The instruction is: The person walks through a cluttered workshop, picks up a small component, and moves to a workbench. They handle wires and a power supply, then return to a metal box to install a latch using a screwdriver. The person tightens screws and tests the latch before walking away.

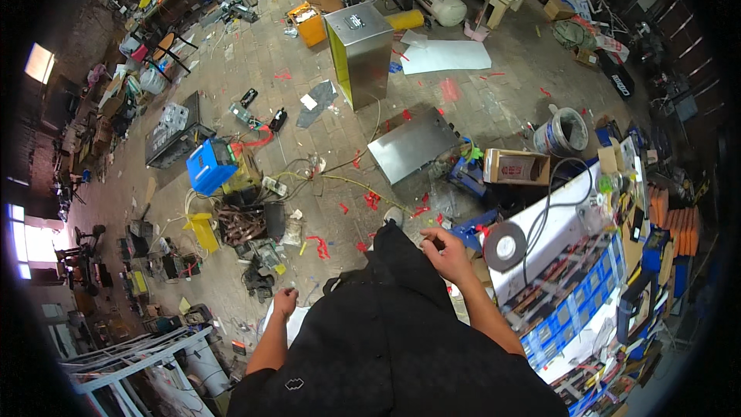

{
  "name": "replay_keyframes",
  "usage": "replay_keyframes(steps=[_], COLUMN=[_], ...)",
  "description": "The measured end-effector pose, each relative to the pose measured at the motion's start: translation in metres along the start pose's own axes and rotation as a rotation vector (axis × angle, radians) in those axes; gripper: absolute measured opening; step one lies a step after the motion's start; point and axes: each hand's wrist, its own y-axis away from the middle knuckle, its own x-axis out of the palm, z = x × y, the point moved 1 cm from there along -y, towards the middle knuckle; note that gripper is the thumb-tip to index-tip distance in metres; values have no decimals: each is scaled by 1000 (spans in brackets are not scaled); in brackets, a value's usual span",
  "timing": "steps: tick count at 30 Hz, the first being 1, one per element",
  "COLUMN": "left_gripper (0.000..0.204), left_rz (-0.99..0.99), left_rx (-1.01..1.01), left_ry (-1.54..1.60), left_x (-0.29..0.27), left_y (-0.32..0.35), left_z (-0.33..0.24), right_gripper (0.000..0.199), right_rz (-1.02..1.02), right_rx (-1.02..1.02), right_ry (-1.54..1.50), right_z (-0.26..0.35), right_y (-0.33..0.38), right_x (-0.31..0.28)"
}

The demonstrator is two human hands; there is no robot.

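My left hand (285, 303) hangs beside my dark clothing, its fingers curled in and nothing visible in them. My right hand (446, 255) is held ahead on the other side. Its thumb and fingers curve loosely with a gap between them, and nothing shows in the grip. Nearest to it are a grey tape roll (505, 246) lying flat on the cluttered worktable (505, 286) and red scraps (421, 206) on the floor. Beyond both hands, a flat metal panel or box (413, 145) lies on the bricks, and a tall metal cabinet (361, 54) stands farther off.
A mortar-stained bucket (564, 133) and an open cardboard box (516, 167) stand at the right. Left of centre are a blue bin (210, 167), a dark case (179, 139) and a heap of brown metal pieces (245, 224). Yellow cable (351, 181) crosses the brick floor.
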Motion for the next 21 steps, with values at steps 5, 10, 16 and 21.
replay_keyframes(steps=[5, 10, 16, 21], left_gripper=[37, 36, 41, 49], left_rz=[90, 1, 113, 252], left_rx=[197, 322, 309, 298], left_ry=[-214, -53, -265, -562], left_x=[-29, -12, 4, 2], left_y=[-36, -98, -175, -294], left_z=[-208, -310, -377, -372], right_gripper=[23, 22, 22, 25], right_rz=[-48, -190, -358, -452], right_rx=[29, 15, 141, 281], right_ry=[-94, -102, -135, -178], right_z=[23, 40, 22, 18], right_y=[-102, -164, -190, -224], right_x=[-39, -87, -112, -112])
